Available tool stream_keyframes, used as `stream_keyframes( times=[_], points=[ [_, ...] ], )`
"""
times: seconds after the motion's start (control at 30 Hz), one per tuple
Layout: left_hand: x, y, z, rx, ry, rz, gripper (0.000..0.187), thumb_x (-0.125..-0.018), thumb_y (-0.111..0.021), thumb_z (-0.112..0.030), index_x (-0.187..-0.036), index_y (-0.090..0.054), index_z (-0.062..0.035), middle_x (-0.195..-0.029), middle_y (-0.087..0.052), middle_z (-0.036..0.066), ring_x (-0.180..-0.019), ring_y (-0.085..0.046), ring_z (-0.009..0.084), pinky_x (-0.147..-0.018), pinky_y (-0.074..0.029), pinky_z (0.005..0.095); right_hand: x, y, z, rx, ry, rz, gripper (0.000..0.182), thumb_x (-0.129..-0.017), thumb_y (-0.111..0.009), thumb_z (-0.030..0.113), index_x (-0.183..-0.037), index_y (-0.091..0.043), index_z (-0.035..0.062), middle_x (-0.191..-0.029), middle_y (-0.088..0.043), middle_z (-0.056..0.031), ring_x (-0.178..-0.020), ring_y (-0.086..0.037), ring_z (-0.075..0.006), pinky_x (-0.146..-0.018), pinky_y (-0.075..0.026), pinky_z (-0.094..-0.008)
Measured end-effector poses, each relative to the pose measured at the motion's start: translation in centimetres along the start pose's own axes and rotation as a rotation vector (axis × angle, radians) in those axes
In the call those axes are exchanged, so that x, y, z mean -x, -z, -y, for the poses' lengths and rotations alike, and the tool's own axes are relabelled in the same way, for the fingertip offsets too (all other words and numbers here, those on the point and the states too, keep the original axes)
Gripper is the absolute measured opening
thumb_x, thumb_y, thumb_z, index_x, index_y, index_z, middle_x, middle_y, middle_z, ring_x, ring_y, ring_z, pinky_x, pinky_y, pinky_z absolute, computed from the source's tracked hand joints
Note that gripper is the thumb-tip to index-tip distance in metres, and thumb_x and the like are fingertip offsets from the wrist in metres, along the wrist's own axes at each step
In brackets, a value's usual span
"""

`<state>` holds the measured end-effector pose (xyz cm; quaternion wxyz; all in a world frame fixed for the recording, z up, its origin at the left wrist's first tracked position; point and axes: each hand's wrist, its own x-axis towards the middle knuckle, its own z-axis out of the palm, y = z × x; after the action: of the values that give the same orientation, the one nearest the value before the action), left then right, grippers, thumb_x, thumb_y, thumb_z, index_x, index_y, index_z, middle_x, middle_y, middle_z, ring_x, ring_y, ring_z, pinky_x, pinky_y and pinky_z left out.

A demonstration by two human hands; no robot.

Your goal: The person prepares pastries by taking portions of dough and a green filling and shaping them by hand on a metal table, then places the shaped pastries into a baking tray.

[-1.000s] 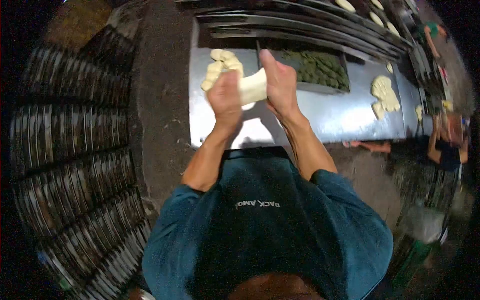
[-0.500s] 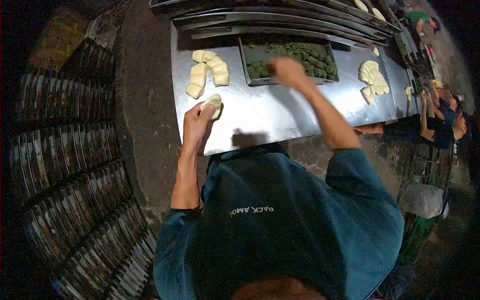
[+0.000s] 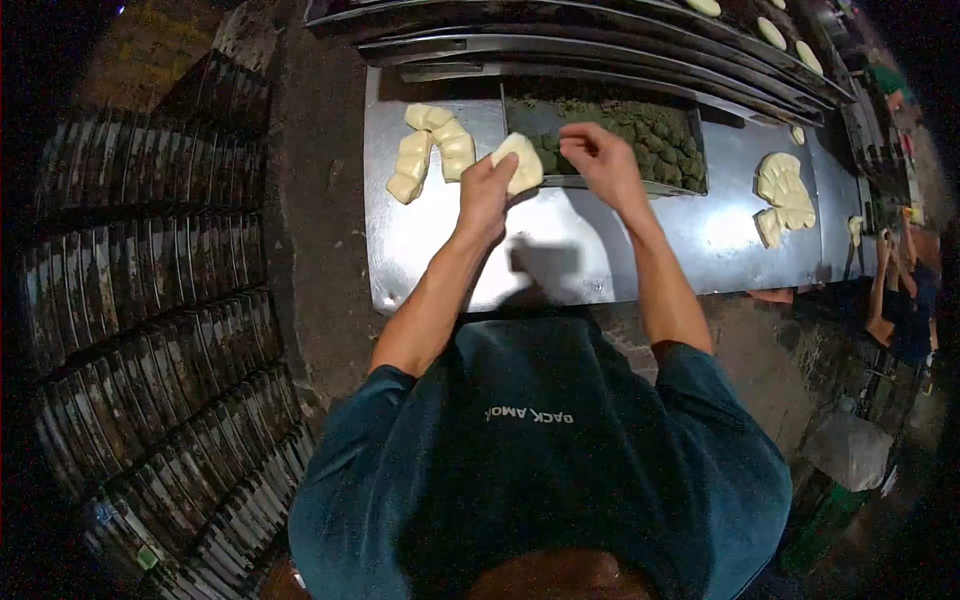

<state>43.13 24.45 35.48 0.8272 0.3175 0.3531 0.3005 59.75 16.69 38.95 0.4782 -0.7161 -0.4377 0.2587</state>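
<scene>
My left hand [image 3: 484,200] grips a flattened piece of pale dough [image 3: 524,166], with the thumb lying on its face. The dough is held up at the front left corner of a metal tray [image 3: 655,188] of dark green filling lumps [image 3: 650,135]. Just to the right, my right hand [image 3: 612,172] hovers over the tray's front edge. Its fingers are curved, with a gap between them and the thumb, and nothing shows in it. Left of the tray, two joined strips of dough pieces [image 3: 410,165] lie on the metal table [image 3: 440,265].
More cut dough [image 3: 785,190] sits on the table's right side. Stacked metal trays [image 3: 600,50] run along the back, with pale dough pieces [image 3: 770,33] on top. Racks of baking trays [image 3: 150,240] stand on the left. Another person [image 3: 905,300] is at the far right.
My left hand has carried the dough up and right to the tray. My right hand has drawn back from the filling, its fingers now apart. The whole view has shifted slightly.
</scene>
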Motion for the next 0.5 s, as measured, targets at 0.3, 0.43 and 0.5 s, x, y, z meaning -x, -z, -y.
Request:
stream_keyframes(
  times=[0.3,0.43,0.5],
  points=[
    [0.8,2.4,-1.3,-0.013,-0.099,-0.039,0.022,-0.092,-0.055,-0.011,-0.105,-0.058,0.0060,-0.091,-0.064,0.007,-0.077,-0.061,0.0123,-0.069,-0.050,0.0251,-1.9,0.1,-1.7,0.357,-0.036,0.285,0.037,-0.082,-0.062,0.034,-0.110,-0.064,0.0091,-0.109,-0.064,-0.0159,-0.094,-0.063,-0.0329,-0.084,-0.049,-0.0376],
    [3.6,4.6,-3.0,0.000,-0.082,-0.067,0.022,-0.092,-0.055,-0.012,-0.105,-0.059,0.0048,-0.092,-0.064,0.007,-0.079,-0.063,0.0127,-0.071,-0.051,0.0254,-0.5,-3.0,-0.4,0.650,0.331,0.307,0.032,-0.084,-0.061,0.028,-0.106,-0.064,0.0049,-0.107,-0.064,-0.0153,-0.101,-0.058,-0.0344,-0.091,-0.043,-0.0405],
    [4.7,5.7,-3.6,-0.021,-0.089,-0.098,0.022,-0.092,-0.055,-0.012,-0.105,-0.059,0.0049,-0.093,-0.065,0.008,-0.080,-0.063,0.0133,-0.071,-0.053,0.0263,-0.5,-3.2,1.1,0.822,0.331,0.316,0.030,-0.084,-0.061,0.025,-0.104,-0.063,0.0041,-0.105,-0.064,-0.0152,-0.100,-0.057,-0.0348,-0.090,-0.043,-0.0421]
  ],
)
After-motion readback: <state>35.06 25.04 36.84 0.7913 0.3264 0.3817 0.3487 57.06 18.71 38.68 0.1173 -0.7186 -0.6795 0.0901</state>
